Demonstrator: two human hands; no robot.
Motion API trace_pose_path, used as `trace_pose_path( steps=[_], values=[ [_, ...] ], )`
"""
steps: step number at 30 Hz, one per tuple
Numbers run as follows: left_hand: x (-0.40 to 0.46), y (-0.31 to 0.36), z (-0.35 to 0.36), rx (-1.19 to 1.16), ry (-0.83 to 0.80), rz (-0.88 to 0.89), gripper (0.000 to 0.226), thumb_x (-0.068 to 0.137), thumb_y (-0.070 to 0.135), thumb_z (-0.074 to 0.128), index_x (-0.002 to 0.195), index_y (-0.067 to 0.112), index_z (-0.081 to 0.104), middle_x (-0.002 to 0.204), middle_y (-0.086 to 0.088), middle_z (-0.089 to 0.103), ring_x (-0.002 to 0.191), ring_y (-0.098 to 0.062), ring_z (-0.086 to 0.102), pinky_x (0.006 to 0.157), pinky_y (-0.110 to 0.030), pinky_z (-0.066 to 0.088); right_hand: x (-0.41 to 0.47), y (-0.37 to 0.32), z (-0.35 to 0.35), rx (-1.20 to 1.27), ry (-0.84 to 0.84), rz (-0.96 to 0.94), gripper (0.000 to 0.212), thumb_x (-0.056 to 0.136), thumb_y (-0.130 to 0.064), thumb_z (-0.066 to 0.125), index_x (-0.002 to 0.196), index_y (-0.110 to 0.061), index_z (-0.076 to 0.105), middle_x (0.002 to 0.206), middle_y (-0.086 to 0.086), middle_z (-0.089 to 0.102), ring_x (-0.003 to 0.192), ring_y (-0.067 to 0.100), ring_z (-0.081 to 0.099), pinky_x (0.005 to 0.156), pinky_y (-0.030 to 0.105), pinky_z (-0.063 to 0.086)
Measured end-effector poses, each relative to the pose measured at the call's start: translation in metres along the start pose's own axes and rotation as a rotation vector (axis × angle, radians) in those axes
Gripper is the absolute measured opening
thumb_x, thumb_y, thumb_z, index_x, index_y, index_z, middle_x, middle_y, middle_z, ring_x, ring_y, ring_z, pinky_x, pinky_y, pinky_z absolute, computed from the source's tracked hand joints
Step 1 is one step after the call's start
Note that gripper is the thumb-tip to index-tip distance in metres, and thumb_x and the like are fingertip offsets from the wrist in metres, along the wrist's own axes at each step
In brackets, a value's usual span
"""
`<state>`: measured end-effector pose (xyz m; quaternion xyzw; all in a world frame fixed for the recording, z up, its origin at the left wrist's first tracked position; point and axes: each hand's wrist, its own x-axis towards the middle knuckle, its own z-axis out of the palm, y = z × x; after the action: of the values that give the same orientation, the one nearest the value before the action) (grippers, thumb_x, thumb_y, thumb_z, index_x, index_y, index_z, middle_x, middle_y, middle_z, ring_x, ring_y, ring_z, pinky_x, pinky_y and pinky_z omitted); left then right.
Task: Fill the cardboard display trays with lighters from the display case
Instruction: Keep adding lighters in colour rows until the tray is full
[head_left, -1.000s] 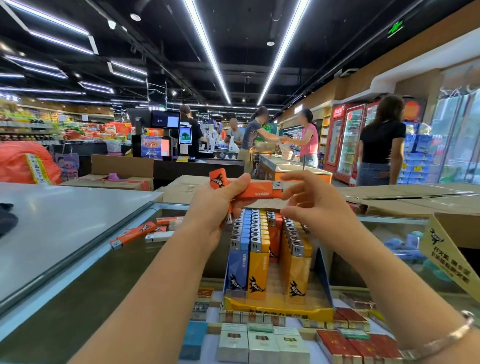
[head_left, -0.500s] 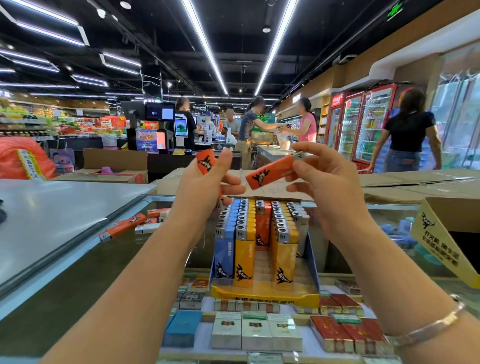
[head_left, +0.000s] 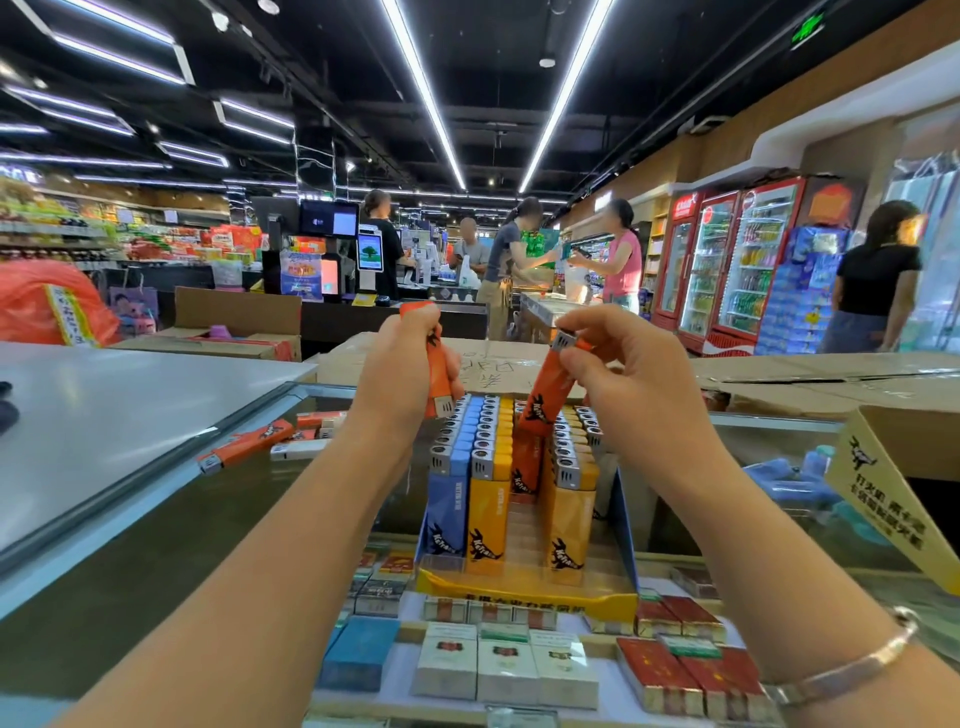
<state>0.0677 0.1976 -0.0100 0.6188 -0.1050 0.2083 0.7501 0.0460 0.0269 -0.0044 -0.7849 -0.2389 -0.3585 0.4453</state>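
Both forearms run out of the bottom edge, so only the hands and wrists are seen fully. The left hand (head_left: 402, 371) is closed around an orange lighter (head_left: 435, 364) held upside down; the palm hides most of its body, and only the orange base above the fingers and the metal head below are visible. The right hand (head_left: 626, 364) pinches a second orange lighter (head_left: 545, 402) near its metal head with thumb and fingertips, and the lighter is tilted with its lower end touching the rows in the cardboard display tray (head_left: 524, 597).

The tray stands on the glass counter (head_left: 156, 530) and has a yellow front lip with printed characters too blurred to read. It holds upright lighters in rows: blue, yellow and orange plastic bodies with ribbed silver metal caps. A black animal logo with a word is printed on each body, but I cannot read the letters with certainty.

A few loose lighters (head_left: 244, 447) lie flat on the glass at the left. Under the glass, cigarette packs (head_left: 506, 670) in white, red and blue are partly hidden by reflections. At the right edge a cardboard flap (head_left: 883, 499) with the same logo and Chinese writing is cut off. A silver bracelet (head_left: 852, 670) sits on the right wrist.
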Motion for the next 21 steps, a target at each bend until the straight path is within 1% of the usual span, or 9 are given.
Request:
trace_pose_path(
  steps=[3, 6, 8, 9, 12, 15, 17, 19, 21],
  values=[
    [-0.001, 0.000, 0.001, 0.000, -0.014, -0.017, 0.016, 0.097, 0.030, 0.038, 0.094, 0.017, 0.047, 0.049, 0.005, 0.059, 0.044, -0.005, 0.055, 0.043, -0.019, 0.046, 0.000, 0.001, 0.000, -0.027, -0.041, 0.010, 0.020, 0.089, -0.010, 0.059, 0.100, -0.027, 0.061, 0.080, -0.016, 0.056, 0.071, -0.007, 0.054, 0.063, 0.004, 0.043],
    [-0.002, -0.001, 0.002, 0.064, -0.022, -0.012, 0.017, 0.097, 0.031, 0.037, 0.091, 0.020, 0.048, 0.054, 0.007, 0.063, 0.047, -0.002, 0.055, 0.042, -0.018, 0.044, -0.002, 0.003, 0.005, -0.138, -0.158, 0.035, 0.019, 0.088, -0.012, 0.060, 0.101, -0.027, 0.063, 0.083, -0.017, 0.056, 0.076, -0.003, 0.053, 0.062, 0.005, 0.043],
    [-0.002, -0.001, 0.003, 0.116, -0.031, -0.003, 0.016, 0.097, 0.031, 0.038, 0.091, 0.023, 0.049, 0.059, 0.009, 0.064, 0.050, -0.002, 0.054, 0.045, -0.019, 0.045, -0.002, 0.005, 0.009, -0.205, -0.222, 0.048, 0.019, 0.086, -0.011, 0.062, 0.103, -0.020, 0.067, 0.083, -0.014, 0.056, 0.076, -0.002, 0.051, 0.063, 0.005, 0.042],
    [-0.002, -0.001, 0.004, 0.130, -0.035, -0.003, 0.015, 0.097, 0.031, 0.039, 0.092, 0.024, 0.050, 0.062, 0.009, 0.064, 0.052, -0.001, 0.054, 0.048, -0.020, 0.047, -0.001, 0.006, 0.010, -0.212, -0.248, 0.058, 0.019, 0.085, -0.010, 0.064, 0.102, -0.018, 0.068, 0.081, -0.013, 0.056, 0.074, -0.002, 0.050, 0.063, 0.003, 0.040],
    [-0.004, -0.001, 0.004, 0.148, -0.046, -0.009, 0.015, 0.095, 0.031, 0.044, 0.095, 0.023, 0.056, 0.077, 0.005, 0.062, 0.063, -0.002, 0.057, 0.053, -0.022, 0.048, 0.003, 0.007, 0.010, -0.171, -0.319, 0.138, 0.013, 0.082, -0.010, 0.067, 0.092, -0.017, 0.069, 0.077, -0.008, 0.059, 0.068, 0.000, 0.051, 0.058, 0.000, 0.038],
    [-0.005, 0.000, 0.003, 0.143, -0.054, 0.003, 0.018, 0.094, 0.031, 0.047, 0.096, 0.020, 0.061, 0.072, 0.005, 0.058, 0.055, 0.000, 0.058, 0.049, -0.020, 0.050, 0.006, 0.008, 0.012, -0.156, -0.378, 0.209, 0.011, 0.082, -0.009, 0.067, 0.080, -0.020, 0.068, 0.072, -0.007, 0.060, 0.062, 0.001, 0.052, 0.049, 0.002, 0.039],
    [-0.005, 0.000, 0.003, 0.149, -0.049, 0.007, 0.018, 0.094, 0.032, 0.048, 0.095, 0.021, 0.062, 0.070, 0.005, 0.057, 0.058, -0.004, 0.058, 0.053, -0.021, 0.050, 0.007, 0.007, 0.013, -0.194, -0.403, 0.219, 0.016, 0.081, -0.008, 0.066, 0.074, -0.023, 0.065, 0.070, -0.010, 0.058, 0.059, 0.000, 0.052, 0.045, 0.002, 0.036],
    [-0.004, -0.001, 0.002, 0.158, -0.035, 0.016, 0.017, 0.093, 0.033, 0.049, 0.093, 0.023, 0.062, 0.068, 0.005, 0.057, 0.061, -0.007, 0.055, 0.052, -0.019, 0.046, 0.007, 0.007, 0.014, -0.225, -0.422, 0.203, 0.020, 0.082, -0.008, 0.066, 0.071, -0.025, 0.064, 0.070, -0.011, 0.057, 0.060, 0.001, 0.051, 0.046, 0.001, 0.035],
    [-0.004, -0.002, 0.001, 0.137, -0.021, 0.018, 0.015, 0.093, 0.033, 0.050, 0.089, 0.024, 0.062, 0.068, 0.004, 0.056, 0.062, -0.008, 0.053, 0.050, -0.018, 0.042, 0.007, 0.006, 0.014, -0.258, -0.440, 0.174, 0.014, 0.082, -0.010, 0.064, 0.076, -0.021, 0.068, 0.072, -0.012, 0.055, 0.064, 0.002, 0.050, 0.050, 0.002, 0.037]
  ],
)
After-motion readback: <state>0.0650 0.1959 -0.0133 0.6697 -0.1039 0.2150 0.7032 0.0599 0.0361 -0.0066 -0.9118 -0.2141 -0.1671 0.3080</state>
